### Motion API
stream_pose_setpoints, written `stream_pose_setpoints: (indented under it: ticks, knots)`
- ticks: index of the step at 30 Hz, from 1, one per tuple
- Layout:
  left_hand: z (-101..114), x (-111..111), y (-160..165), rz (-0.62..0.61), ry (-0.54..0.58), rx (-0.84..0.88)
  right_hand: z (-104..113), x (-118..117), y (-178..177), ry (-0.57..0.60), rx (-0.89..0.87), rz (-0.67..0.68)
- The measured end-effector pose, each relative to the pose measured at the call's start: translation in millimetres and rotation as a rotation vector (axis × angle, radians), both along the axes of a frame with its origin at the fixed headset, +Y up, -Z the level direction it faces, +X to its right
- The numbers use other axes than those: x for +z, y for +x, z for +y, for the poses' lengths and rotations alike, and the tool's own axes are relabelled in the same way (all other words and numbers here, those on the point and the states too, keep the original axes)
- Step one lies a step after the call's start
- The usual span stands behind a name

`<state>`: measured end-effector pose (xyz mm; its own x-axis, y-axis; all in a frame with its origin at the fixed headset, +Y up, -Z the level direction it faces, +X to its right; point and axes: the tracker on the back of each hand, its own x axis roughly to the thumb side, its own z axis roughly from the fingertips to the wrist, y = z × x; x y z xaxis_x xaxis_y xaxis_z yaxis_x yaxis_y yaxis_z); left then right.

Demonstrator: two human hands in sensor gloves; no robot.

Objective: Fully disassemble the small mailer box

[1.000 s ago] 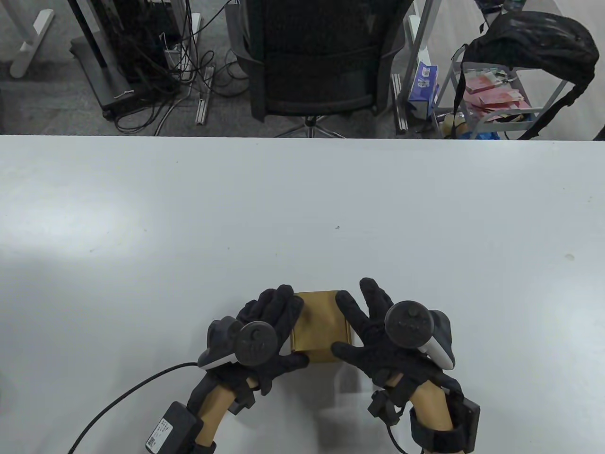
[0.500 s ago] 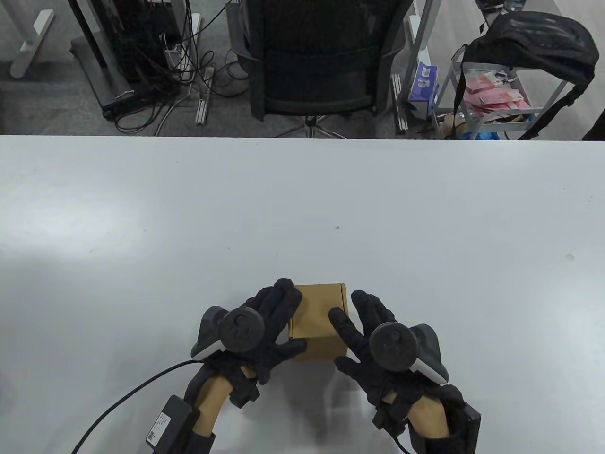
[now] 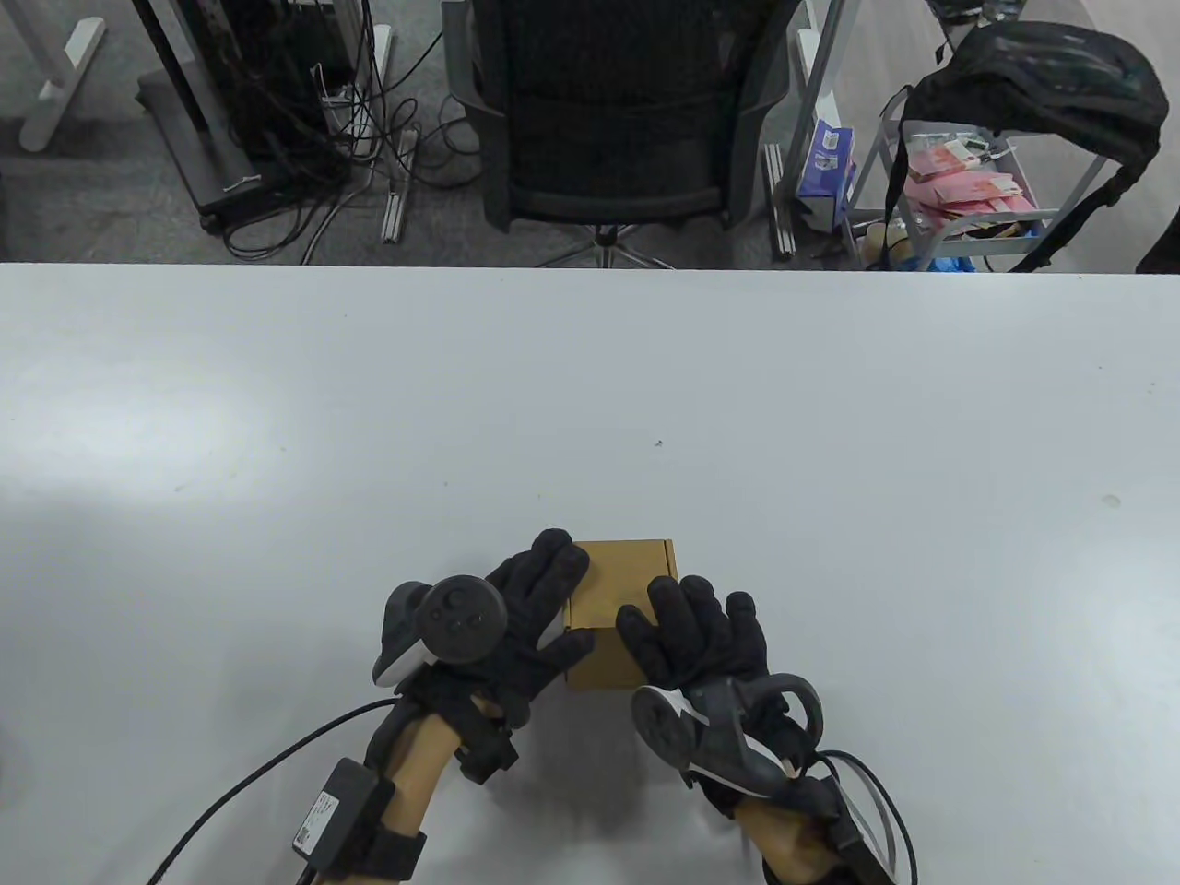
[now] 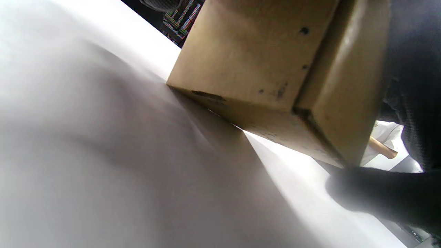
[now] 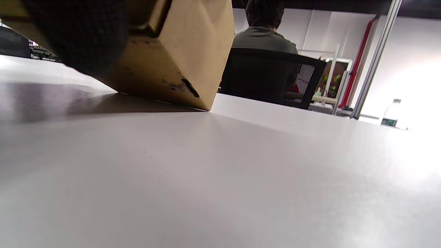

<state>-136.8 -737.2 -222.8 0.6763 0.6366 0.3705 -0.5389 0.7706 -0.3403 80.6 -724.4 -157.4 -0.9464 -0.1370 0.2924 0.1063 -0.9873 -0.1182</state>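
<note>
A small brown cardboard mailer box (image 3: 613, 590) stands closed on the white table (image 3: 590, 415) near its front edge. My left hand (image 3: 530, 618) holds its left side, fingers along the far left corner and thumb at the front. My right hand (image 3: 691, 631) lies on the box's top right, fingers spread over the lid. In the left wrist view the box (image 4: 262, 69) fills the upper right and its near edge is lifted off the table. In the right wrist view the box (image 5: 172, 58) is tilted on one bottom edge, with a gloved finger (image 5: 75, 31) against it.
A black office chair (image 3: 618, 120) stands behind the table's far edge. A metal cart (image 3: 968, 194) with a black bag (image 3: 1042, 83) is at the far right, cables and stands (image 3: 277, 120) at the far left. A cable (image 3: 249, 774) runs from my left wrist.
The box has shifted slightly away from me. My right hand has rolled over onto the box's top, its tracker now facing me. My left hand has kept its hold on the left side.
</note>
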Motion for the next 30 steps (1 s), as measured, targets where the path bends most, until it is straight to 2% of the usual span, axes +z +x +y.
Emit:
stream_pose_setpoints:
  ticks: [8,13,15,17,21,23,25,30]
  knots:
    - [-0.1,-0.8,-0.6,0.003,-0.018,0.016,-3.7,1.8,-8.4,0.070,0.083,-0.018]
    - [-0.3,0.6,0.2,-0.001,-0.029,0.013,-3.7,3.1,-10.8,0.012,0.067,0.018]
    - [0.3,2.0,0.5,-0.003,-0.018,0.012,0.1,3.7,-8.0,-0.040,0.028,0.044]
    - [1.7,3.5,0.1,-0.018,-0.010,0.015,7.5,3.9,-0.8,-0.180,-0.067,0.109]
    - [6.3,6.4,-1.5,-0.012,0.017,0.025,18.7,2.7,20.2,-0.507,-0.394,0.222]
    - [7.1,7.6,-1.0,-0.014,0.019,0.015,22.5,1.6,26.9,-0.583,-0.480,0.254]
    - [7.7,9.1,0.9,-0.020,0.022,0.008,28.3,2.0,30.6,-0.597,-0.517,0.275]
    - [6.2,12.4,2.2,-0.024,0.005,0.007,46.6,7.8,35.5,-0.533,-0.591,0.298]
